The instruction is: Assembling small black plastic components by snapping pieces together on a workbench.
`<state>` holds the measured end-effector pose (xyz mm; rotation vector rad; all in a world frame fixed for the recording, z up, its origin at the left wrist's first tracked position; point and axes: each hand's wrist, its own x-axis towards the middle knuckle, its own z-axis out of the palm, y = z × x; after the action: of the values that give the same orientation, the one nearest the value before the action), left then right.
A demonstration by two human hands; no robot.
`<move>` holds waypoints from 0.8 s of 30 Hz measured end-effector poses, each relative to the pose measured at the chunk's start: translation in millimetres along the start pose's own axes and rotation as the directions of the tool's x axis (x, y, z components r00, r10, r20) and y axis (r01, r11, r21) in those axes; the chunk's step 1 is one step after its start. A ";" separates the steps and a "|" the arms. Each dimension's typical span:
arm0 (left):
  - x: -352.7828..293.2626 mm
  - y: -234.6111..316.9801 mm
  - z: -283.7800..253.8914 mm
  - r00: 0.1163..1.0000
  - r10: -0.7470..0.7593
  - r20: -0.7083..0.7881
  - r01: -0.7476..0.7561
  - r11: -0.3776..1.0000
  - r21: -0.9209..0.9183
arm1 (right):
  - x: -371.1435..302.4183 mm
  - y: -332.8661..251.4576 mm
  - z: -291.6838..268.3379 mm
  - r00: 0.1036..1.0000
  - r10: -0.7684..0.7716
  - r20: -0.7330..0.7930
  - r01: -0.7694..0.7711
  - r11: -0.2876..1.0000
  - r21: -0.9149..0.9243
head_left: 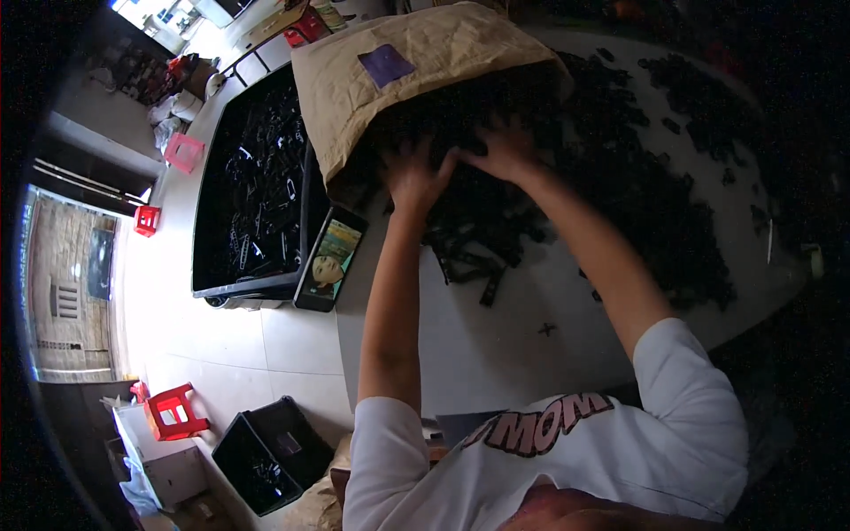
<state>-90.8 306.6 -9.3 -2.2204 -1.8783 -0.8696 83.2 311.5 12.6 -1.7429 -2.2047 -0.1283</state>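
the bag (443, 49) lies on the counter (425, 367). at its open mouth, the left hand (412, 181) and the right hand (508, 152) reach among black parts (469, 261), fingers spread; i cannot tell whether either grip is grasping parts or released. more parts lie on the counter right of the bag. left of the bag stands a crate (252, 288); a phone (329, 261) is near the bag's left corner.

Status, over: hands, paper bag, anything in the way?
Left hand, right hand: at shadowed mouth of brown paper bag, grip unclear. Bag mouth toward the person, dark pieces in front. Phone left of both hands, not blocking.
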 end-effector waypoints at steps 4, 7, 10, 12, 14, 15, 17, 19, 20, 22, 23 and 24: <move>-23.3 22.5 -15.2 0.999 0.049 -0.005 -0.050 0.992 -0.112 | -31.1 -0.2 -14.8 0.998 0.034 0.053 -0.037 0.998 0.045; -43.2 36.1 -32.2 0.998 0.038 0.059 -0.041 0.999 0.036 | -58.4 -6.7 -9.8 0.994 0.106 0.023 -0.107 0.993 0.041; -68.4 24.2 -43.4 0.992 0.129 0.001 -0.129 0.991 0.040 | -82.7 -21.4 3.9 0.995 0.099 -0.030 -0.090 0.969 0.230; -75.5 32.0 -45.6 0.980 0.198 0.037 -0.197 0.980 -0.029 | -102.8 -22.0 -13.9 0.986 0.167 -0.025 -0.159 0.967 0.200; -91.4 40.4 -52.9 0.982 0.177 0.061 -0.175 0.984 -0.035 | -122.8 -28.6 -30.0 0.987 0.157 0.018 -0.158 0.968 0.197; -98.5 42.9 -55.5 0.988 0.134 0.076 -0.132 0.991 -0.026 | -134.1 -32.9 -37.8 0.984 0.172 0.038 -0.176 0.951 0.255; -108.6 48.6 -58.2 0.981 0.175 0.085 -0.171 0.984 -0.045 | -149.7 -32.5 -39.1 0.981 0.195 0.005 -0.189 0.944 0.271; -117.4 53.0 -60.7 0.976 0.190 0.109 -0.183 0.981 -0.065 | -162.8 -34.7 -45.9 0.979 0.202 0.016 -0.195 0.922 0.333; -120.8 53.9 -62.8 0.974 0.193 0.115 -0.187 0.980 -0.067 | -170.7 -33.8 -51.5 0.978 0.208 0.019 -0.202 0.920 0.334; -128.0 54.2 -70.9 0.973 0.223 0.059 -0.226 0.972 0.058 | -186.9 -31.0 -63.2 0.973 0.170 -0.157 -0.120 0.950 0.287; -134.7 57.6 -88.0 0.978 0.192 0.087 -0.198 0.977 0.075 | -197.0 -25.9 -80.5 0.959 0.122 -0.255 -0.041 0.953 0.302; -143.4 60.7 -105.2 0.979 0.179 0.096 -0.187 0.979 0.082 | -213.3 -11.2 -102.0 0.933 0.078 -0.352 0.036 0.951 0.306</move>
<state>-81.6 122.2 25.5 -2.3647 -1.6765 -0.6535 135.1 82.7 44.6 -1.4397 -1.8275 -0.0844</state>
